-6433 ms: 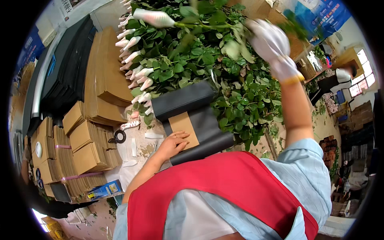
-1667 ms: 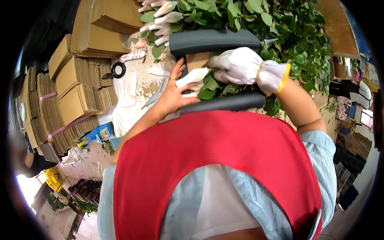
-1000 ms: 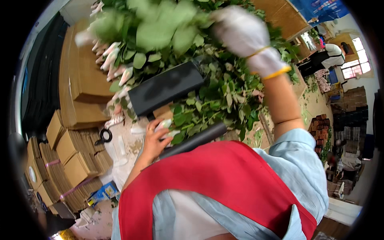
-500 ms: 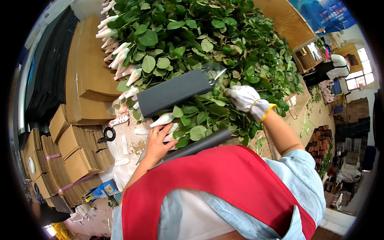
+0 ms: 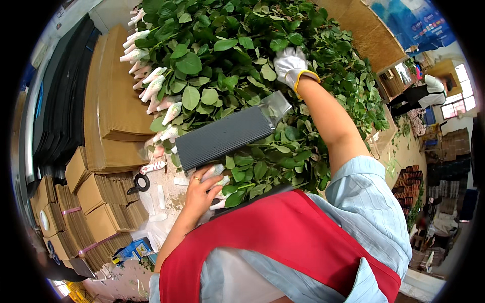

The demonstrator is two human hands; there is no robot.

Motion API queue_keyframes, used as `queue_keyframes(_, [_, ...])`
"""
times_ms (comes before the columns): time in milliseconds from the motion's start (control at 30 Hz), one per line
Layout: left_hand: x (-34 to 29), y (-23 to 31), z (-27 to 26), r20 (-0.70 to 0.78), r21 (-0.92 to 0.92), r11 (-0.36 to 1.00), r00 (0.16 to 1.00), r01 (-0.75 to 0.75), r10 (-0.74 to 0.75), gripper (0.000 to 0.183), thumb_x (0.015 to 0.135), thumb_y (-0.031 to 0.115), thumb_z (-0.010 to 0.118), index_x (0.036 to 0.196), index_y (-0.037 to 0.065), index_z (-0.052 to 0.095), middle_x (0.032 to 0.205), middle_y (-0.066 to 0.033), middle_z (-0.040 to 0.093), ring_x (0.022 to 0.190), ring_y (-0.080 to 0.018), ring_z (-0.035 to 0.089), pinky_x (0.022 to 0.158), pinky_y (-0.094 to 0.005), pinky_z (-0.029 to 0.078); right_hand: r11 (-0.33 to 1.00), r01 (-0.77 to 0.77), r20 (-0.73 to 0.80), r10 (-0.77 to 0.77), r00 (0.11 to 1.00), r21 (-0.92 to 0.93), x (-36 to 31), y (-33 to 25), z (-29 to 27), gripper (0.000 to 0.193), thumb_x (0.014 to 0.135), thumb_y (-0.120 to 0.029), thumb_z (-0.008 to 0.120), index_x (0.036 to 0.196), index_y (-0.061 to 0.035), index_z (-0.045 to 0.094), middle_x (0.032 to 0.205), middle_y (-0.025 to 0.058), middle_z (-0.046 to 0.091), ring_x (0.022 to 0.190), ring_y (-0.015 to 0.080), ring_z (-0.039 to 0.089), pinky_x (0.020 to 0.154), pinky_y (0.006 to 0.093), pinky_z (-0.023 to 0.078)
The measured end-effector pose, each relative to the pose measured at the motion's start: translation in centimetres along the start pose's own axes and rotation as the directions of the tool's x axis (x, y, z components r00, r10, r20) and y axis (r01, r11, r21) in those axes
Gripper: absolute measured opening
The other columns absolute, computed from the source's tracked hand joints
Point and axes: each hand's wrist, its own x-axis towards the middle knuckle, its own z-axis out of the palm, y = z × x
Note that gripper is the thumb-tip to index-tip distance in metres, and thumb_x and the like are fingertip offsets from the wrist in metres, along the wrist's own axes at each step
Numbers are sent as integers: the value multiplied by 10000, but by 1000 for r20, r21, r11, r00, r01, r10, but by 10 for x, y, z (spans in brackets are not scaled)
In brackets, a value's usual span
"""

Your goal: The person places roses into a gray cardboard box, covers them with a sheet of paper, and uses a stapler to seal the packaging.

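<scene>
A large heap of leafy rose stems (image 5: 227, 60) covers the bench, with flower heads in white foam nets (image 5: 154, 87) along its left side. My bare left hand (image 5: 198, 194), a ring on one finger, curls its fingers over several netted rose heads (image 5: 211, 171) at the near edge. In a white glove with a yellow cuff, my right hand (image 5: 290, 66) reaches far into the leaves, fingers stretched out; their tips are partly hidden. Between the hands, a dark grey corrugated sheet (image 5: 225, 140) lies on the stems, with a clear plastic wrap (image 5: 277, 108) at its right end.
Stacked brown cardboard (image 5: 113, 96) and black sheets (image 5: 63, 96) stand on the left. A black tape ring (image 5: 141, 183) and a blue tool (image 5: 134, 250) lie nearer. A wooden board (image 5: 366, 33) borders the heap at the back right. Another person (image 5: 429, 93) stands far right.
My right hand has left the stems beside the plastic wrap and moved away from me into the far leaves. My left hand stays at the netted rose heads.
</scene>
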Motion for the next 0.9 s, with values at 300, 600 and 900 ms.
queue_keyframes(300, [8, 15, -5, 39, 78, 994, 996, 78, -81, 576, 753, 71, 694, 1286, 78, 477, 1208, -201, 507, 1125, -390, 462, 971, -427, 379, 963, 163, 276, -100, 956, -215, -27, 11, -77, 247, 779, -97, 572, 1005, -13, 622, 964, 118, 625, 939, 273, 607, 963, 529, 403])
queue_keyframes(600, [5, 8, -6, -31, 154, 988, 999, -33, 38, 551, 750, 148, 727, 1268, 105, 545, 1216, -156, 529, 1118, -380, 477, 971, -426, 392, 876, -18, -646, -342, 682, -482, -36, 80, -228, 202, 739, -129, 544, 917, -84, 627, 1069, 101, 618, 1082, 300, 546, 1121, 559, 207])
queue_keyframes(900, [12, -9, 3, -54, 23, 1000, 999, 3, -1, 586, 706, 179, 748, 1258, 146, 553, 1203, -148, 561, 1151, -360, 457, 1017, -429, 347, 933, -172, -605, -59, 794, -316, -162, 164, -274, 304, 825, -45, 562, 1109, -139, 617, 1198, 56, 612, 1128, 271, 570, 1057, 430, 363])
